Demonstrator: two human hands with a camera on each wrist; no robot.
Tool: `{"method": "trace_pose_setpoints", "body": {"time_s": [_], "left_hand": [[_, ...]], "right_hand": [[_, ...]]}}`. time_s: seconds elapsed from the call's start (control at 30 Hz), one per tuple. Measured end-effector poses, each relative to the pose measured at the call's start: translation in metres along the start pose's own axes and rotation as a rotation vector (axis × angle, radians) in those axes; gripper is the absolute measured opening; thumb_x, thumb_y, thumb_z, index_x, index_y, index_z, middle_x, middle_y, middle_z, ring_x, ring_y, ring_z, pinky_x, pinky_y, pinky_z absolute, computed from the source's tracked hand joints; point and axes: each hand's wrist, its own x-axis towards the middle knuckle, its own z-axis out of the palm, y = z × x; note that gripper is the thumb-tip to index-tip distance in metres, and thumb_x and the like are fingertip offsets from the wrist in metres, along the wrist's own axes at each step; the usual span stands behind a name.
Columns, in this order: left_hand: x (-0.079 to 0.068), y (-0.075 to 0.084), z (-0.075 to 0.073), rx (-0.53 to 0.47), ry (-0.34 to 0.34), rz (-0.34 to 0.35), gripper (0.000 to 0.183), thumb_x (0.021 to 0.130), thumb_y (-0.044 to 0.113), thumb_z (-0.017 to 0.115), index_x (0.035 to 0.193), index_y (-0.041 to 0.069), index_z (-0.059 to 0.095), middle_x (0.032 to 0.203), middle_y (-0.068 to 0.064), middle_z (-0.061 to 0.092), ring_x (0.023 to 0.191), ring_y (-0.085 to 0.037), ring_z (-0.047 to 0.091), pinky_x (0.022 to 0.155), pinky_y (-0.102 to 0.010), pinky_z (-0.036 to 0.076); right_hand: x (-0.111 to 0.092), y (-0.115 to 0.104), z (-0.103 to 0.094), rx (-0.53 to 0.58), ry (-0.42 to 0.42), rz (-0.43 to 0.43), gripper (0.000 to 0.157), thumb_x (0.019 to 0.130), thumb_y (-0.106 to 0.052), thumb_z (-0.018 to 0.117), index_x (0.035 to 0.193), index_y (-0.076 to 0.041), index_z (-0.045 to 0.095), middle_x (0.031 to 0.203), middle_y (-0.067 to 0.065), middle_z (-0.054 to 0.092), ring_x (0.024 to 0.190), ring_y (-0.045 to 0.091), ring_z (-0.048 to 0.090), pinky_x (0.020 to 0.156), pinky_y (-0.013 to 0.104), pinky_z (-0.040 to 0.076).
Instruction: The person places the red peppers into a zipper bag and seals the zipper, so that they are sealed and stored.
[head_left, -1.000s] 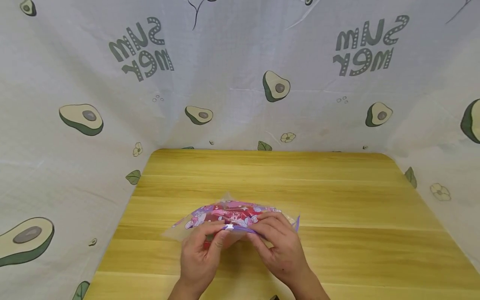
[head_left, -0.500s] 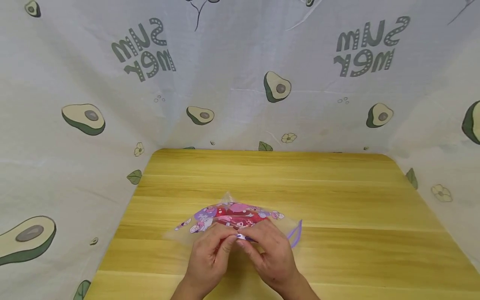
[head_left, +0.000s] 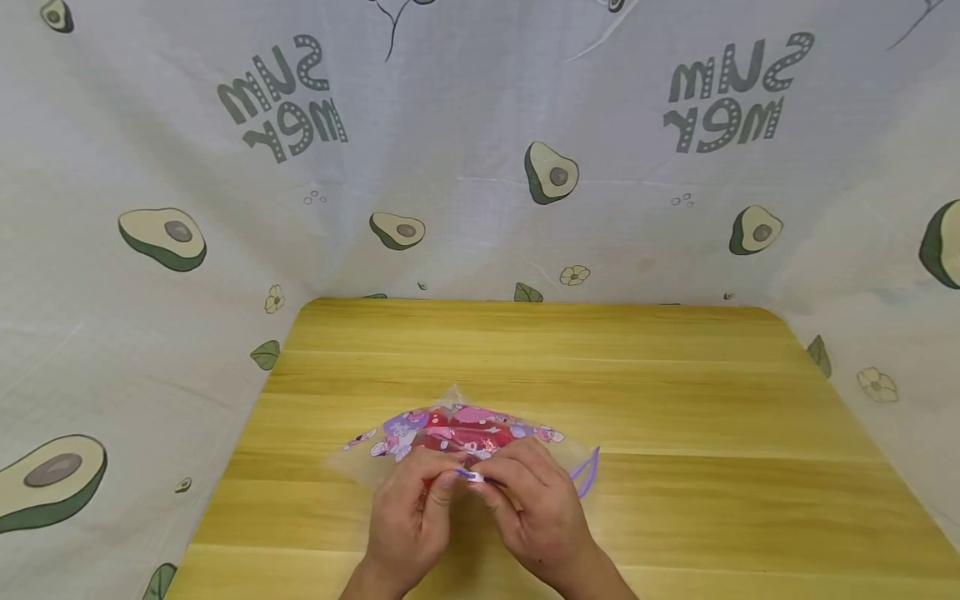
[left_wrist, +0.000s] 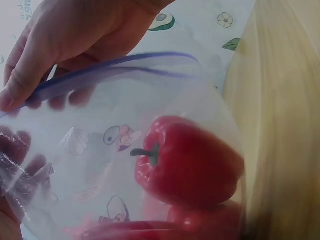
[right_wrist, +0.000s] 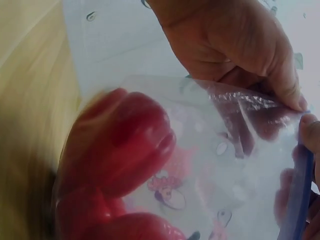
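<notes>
A clear zip bag (head_left: 420, 433), printed with pink and purple cartoon figures, rests on the table with red bell peppers inside. In the left wrist view one red bell pepper (left_wrist: 187, 162) shows a green stem; more red ones lie against it. My left hand (head_left: 408, 512) pinches the bag's mouth between thumb and fingers. Close beside it, my right hand (head_left: 528, 500) pinches the purple zip edge (left_wrist: 115, 65) at the white slider (head_left: 475, 477). Past the right hand, the purple edge bows out in a loop. Fingers partly hide the slider.
The wood-look table (head_left: 712, 433) extends behind and to both sides of the bag. A white cloth (head_left: 465, 167) printed with avocados hangs along the back and both sides.
Both hands have drawn closer together and slightly nearer to me. The white slider has shifted right and toward me. A purple loop now stands out at the bag's right end.
</notes>
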Motion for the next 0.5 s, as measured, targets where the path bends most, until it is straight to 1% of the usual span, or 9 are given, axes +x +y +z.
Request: {"method": "trace_pose_setpoints", "body": {"time_s": [0.07, 0.17, 0.27, 0.3, 0.33, 0.4, 0.43, 0.47, 0.5], "left_hand": [[0.004, -0.001, -0.002, -0.012, 0.033, -0.001, 0.026, 0.106, 0.014, 0.053, 0.093, -0.006, 0.063, 0.086, -0.015, 0.070, 0.078, -0.021, 0.069, 0.076, -0.016, 0.056], [0.009, -0.003, -0.007, -0.052, 0.089, 0.006, 0.027, 0.105, 0.012, 0.054, 0.091, -0.010, 0.061, 0.085, -0.018, 0.068, 0.080, -0.020, 0.069, 0.077, -0.015, 0.056], [0.012, -0.007, -0.011, -0.104, 0.134, 0.017, 0.028, 0.104, 0.009, 0.054, 0.090, -0.014, 0.058, 0.086, -0.020, 0.067, 0.094, -0.018, 0.073, 0.090, -0.018, 0.058], [0.013, -0.008, -0.012, -0.127, 0.145, 0.025, 0.027, 0.104, 0.007, 0.053, 0.089, -0.015, 0.057, 0.087, -0.021, 0.067, 0.098, -0.017, 0.073, 0.092, -0.020, 0.058], [0.013, -0.010, -0.012, -0.138, 0.159, 0.034, 0.026, 0.104, 0.006, 0.054, 0.089, -0.016, 0.056, 0.087, -0.021, 0.067, 0.099, -0.017, 0.073, 0.092, -0.020, 0.058], [0.014, -0.012, -0.014, -0.173, 0.160, 0.009, 0.025, 0.103, 0.004, 0.053, 0.091, -0.017, 0.055, 0.089, -0.021, 0.067, 0.104, -0.015, 0.072, 0.094, -0.021, 0.058], [0.014, -0.013, -0.014, -0.188, 0.152, -0.012, 0.024, 0.103, 0.003, 0.053, 0.092, -0.017, 0.055, 0.090, -0.020, 0.067, 0.102, -0.014, 0.072, 0.092, -0.020, 0.058], [0.014, -0.013, -0.015, -0.214, 0.138, -0.038, 0.021, 0.103, 0.001, 0.052, 0.094, -0.018, 0.055, 0.091, -0.020, 0.067, 0.101, -0.014, 0.071, 0.091, -0.020, 0.058], [0.014, -0.014, -0.016, -0.242, 0.115, -0.074, 0.018, 0.103, -0.001, 0.053, 0.097, -0.017, 0.055, 0.094, -0.019, 0.068, 0.101, -0.014, 0.071, 0.092, -0.020, 0.058]], "right_hand": [[0.001, 0.000, -0.003, -0.024, -0.009, 0.007, 0.026, 0.104, -0.025, 0.059, 0.090, -0.004, 0.067, 0.085, 0.003, 0.063, 0.079, 0.014, 0.058, 0.070, 0.023, 0.051], [0.001, 0.000, -0.008, -0.062, -0.020, 0.022, 0.027, 0.104, -0.027, 0.059, 0.091, -0.006, 0.068, 0.085, 0.002, 0.064, 0.079, 0.014, 0.059, 0.074, 0.025, 0.053], [0.000, 0.002, -0.014, -0.093, -0.029, 0.038, 0.027, 0.104, -0.030, 0.059, 0.092, -0.007, 0.069, 0.086, 0.001, 0.065, 0.080, 0.014, 0.060, 0.076, 0.026, 0.054], [0.000, 0.003, -0.016, -0.102, -0.034, 0.043, 0.028, 0.104, -0.031, 0.059, 0.093, -0.008, 0.070, 0.086, 0.001, 0.065, 0.081, 0.015, 0.060, 0.077, 0.027, 0.054], [0.000, 0.004, -0.017, -0.116, -0.044, 0.049, 0.028, 0.104, -0.032, 0.059, 0.093, -0.008, 0.070, 0.087, 0.001, 0.066, 0.081, 0.015, 0.060, 0.078, 0.027, 0.055], [0.000, 0.007, -0.020, -0.137, -0.064, 0.064, 0.029, 0.104, -0.033, 0.058, 0.094, -0.009, 0.071, 0.089, 0.001, 0.066, 0.082, 0.015, 0.061, 0.076, 0.027, 0.055], [0.000, 0.009, -0.021, -0.144, -0.077, 0.076, 0.029, 0.104, -0.034, 0.058, 0.095, -0.009, 0.071, 0.089, 0.001, 0.066, 0.082, 0.015, 0.061, 0.075, 0.026, 0.055], [0.001, 0.010, -0.022, -0.153, -0.091, 0.092, 0.030, 0.104, -0.034, 0.057, 0.096, -0.009, 0.071, 0.089, 0.001, 0.066, 0.082, 0.015, 0.062, 0.075, 0.026, 0.056], [0.001, 0.012, -0.023, -0.165, -0.106, 0.109, 0.030, 0.104, -0.035, 0.056, 0.097, -0.010, 0.071, 0.090, 0.000, 0.066, 0.081, 0.014, 0.062, 0.073, 0.025, 0.056]]}}
